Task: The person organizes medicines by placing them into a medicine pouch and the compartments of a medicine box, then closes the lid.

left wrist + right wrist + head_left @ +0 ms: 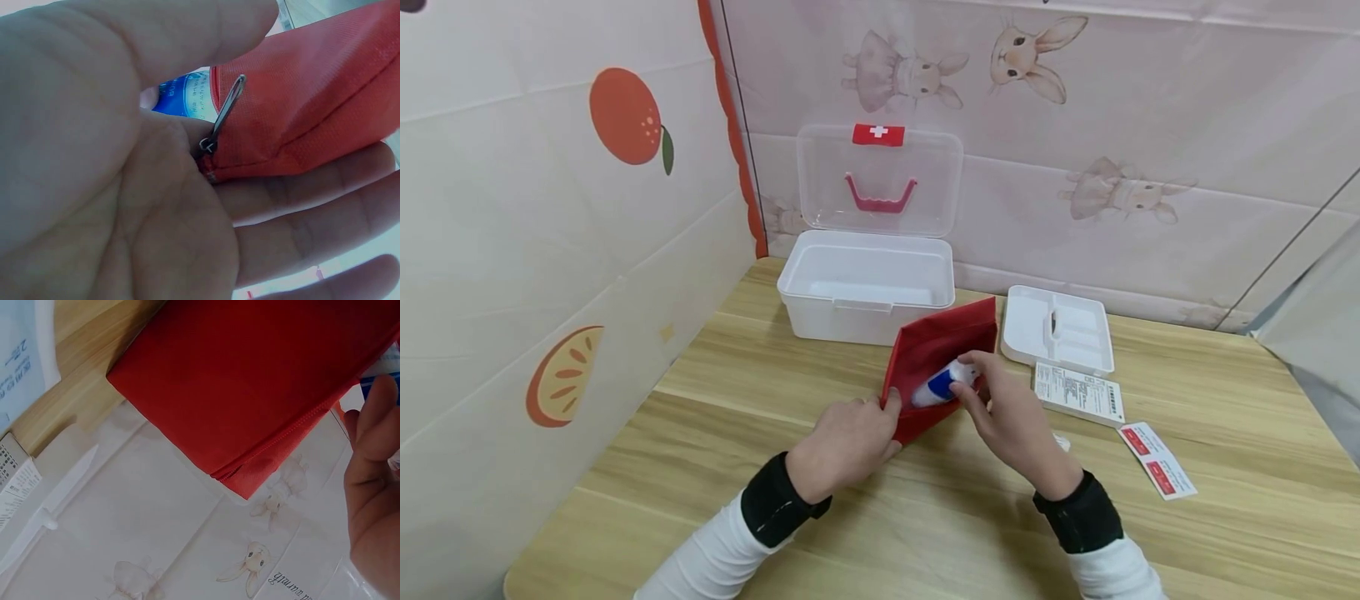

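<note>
Left hand (847, 443): pinches the near end of the red pouch (937, 367) by its zip, holding the mouth apart.
Right hand (1011, 421): fingers curl round a white and blue tube (942, 385), its far end at the pouch mouth.
Pouch place: mid-table (700, 467), just in front of the open white box (867, 283).
Doing it well: judged from here, the mouth should stay wide and the tube run along the zip line.
Left wrist view: shows the metal zip pull (225, 112), hidden from the head view.
Head view: shows the tray insert (1058, 329) and leaflets near the right edge.
</note>
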Action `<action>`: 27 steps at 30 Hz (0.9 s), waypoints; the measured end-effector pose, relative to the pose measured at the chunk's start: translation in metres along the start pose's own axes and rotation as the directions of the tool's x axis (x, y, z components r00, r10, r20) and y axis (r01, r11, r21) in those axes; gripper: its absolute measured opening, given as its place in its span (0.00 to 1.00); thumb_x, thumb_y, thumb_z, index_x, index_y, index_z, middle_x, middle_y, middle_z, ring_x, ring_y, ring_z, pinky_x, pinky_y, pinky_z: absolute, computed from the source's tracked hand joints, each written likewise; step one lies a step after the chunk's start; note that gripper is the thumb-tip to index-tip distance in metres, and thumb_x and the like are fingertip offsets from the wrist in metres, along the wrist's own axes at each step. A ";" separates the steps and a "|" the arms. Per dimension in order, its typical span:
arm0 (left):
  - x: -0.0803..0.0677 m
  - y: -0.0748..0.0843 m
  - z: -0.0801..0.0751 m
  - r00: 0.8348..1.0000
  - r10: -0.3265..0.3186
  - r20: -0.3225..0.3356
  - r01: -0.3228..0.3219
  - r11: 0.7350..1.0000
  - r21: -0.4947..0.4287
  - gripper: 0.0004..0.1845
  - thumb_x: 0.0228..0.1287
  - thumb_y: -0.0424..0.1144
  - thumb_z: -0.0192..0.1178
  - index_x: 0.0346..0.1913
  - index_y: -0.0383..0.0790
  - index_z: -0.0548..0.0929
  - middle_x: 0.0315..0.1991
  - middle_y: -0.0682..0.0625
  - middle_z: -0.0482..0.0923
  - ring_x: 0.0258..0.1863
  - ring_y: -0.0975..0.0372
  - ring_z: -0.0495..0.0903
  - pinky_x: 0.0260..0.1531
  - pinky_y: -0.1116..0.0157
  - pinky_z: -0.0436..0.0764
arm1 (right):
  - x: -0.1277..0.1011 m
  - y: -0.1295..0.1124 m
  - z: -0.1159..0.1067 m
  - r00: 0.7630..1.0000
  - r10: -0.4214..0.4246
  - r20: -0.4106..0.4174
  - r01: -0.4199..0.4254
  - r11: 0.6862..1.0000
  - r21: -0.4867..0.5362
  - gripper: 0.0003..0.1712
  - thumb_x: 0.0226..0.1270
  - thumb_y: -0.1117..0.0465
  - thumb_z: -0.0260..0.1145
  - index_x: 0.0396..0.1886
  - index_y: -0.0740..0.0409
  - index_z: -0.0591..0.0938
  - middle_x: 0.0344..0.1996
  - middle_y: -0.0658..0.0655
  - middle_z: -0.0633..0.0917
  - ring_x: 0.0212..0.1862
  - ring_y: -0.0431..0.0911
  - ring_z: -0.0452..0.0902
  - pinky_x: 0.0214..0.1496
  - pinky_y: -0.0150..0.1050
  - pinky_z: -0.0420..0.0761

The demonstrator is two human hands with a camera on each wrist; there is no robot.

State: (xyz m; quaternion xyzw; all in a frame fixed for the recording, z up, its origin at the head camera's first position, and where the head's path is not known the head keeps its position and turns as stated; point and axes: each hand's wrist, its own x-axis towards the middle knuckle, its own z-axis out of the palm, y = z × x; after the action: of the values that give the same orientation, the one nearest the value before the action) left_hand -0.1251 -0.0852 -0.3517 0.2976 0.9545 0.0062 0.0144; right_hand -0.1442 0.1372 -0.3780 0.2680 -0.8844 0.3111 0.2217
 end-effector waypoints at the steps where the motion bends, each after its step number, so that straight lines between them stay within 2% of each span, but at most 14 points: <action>1: 0.000 0.000 0.000 1.000 0.000 0.001 0.000 1.000 0.000 0.32 0.64 0.49 0.67 0.62 0.29 0.75 0.35 0.43 0.82 0.22 0.60 0.80 0.18 0.67 0.81 | 0.000 0.000 0.000 1.000 0.013 0.005 -0.013 1.000 0.002 0.26 0.63 0.66 0.71 0.57 0.62 0.70 0.30 0.53 0.76 0.26 0.40 0.68 0.25 0.29 0.73; 9: 0.000 0.001 0.000 1.000 -0.011 0.012 0.011 1.000 -0.009 0.33 0.64 0.50 0.67 0.63 0.28 0.74 0.35 0.42 0.82 0.23 0.60 0.81 0.17 0.66 0.81 | 0.000 0.000 0.004 0.995 0.097 0.010 -0.097 0.995 0.015 0.25 0.67 0.64 0.69 0.60 0.62 0.71 0.34 0.56 0.80 0.25 0.42 0.70 0.25 0.30 0.74; 13: 0.001 0.001 0.000 1.000 -0.012 0.016 0.012 1.000 -0.006 0.33 0.64 0.50 0.67 0.63 0.28 0.74 0.34 0.43 0.82 0.22 0.60 0.80 0.17 0.66 0.81 | -0.001 0.001 0.008 0.994 0.110 -0.021 -0.110 0.994 0.010 0.25 0.67 0.62 0.68 0.62 0.62 0.74 0.43 0.59 0.82 0.30 0.44 0.73 0.28 0.32 0.78; 17: 0.001 0.001 0.000 1.000 -0.011 0.017 0.011 1.000 -0.001 0.33 0.64 0.50 0.67 0.63 0.29 0.74 0.33 0.43 0.82 0.22 0.60 0.80 0.17 0.66 0.81 | -0.001 0.002 0.011 0.992 0.112 -0.056 -0.113 0.994 -0.007 0.29 0.68 0.62 0.68 0.67 0.62 0.74 0.52 0.63 0.78 0.31 0.44 0.72 0.28 0.33 0.77; 23: 0.000 0.002 0.000 1.000 -0.006 0.008 0.006 1.000 0.009 0.33 0.64 0.51 0.67 0.63 0.29 0.75 0.33 0.43 0.82 0.21 0.60 0.81 0.17 0.66 0.81 | -0.001 0.003 0.013 0.987 0.150 -0.063 -0.150 0.989 0.002 0.34 0.66 0.63 0.69 0.69 0.64 0.69 0.45 0.60 0.78 0.27 0.45 0.70 0.24 0.32 0.72; 27: 0.000 0.001 0.000 1.000 0.001 0.000 -0.001 1.000 0.019 0.33 0.64 0.50 0.67 0.63 0.29 0.75 0.33 0.43 0.82 0.20 0.61 0.79 0.16 0.67 0.80 | 0.000 0.004 0.014 0.990 0.136 -0.041 -0.136 0.991 0.010 0.26 0.65 0.64 0.70 0.61 0.64 0.74 0.42 0.59 0.82 0.28 0.45 0.73 0.26 0.32 0.75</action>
State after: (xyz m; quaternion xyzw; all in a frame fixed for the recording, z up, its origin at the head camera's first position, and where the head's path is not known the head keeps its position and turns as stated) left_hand -0.1241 -0.0842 -0.3514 0.2983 0.9544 -0.0030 0.0116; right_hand -0.1496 0.1299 -0.3897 0.2014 -0.8947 0.3343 0.2171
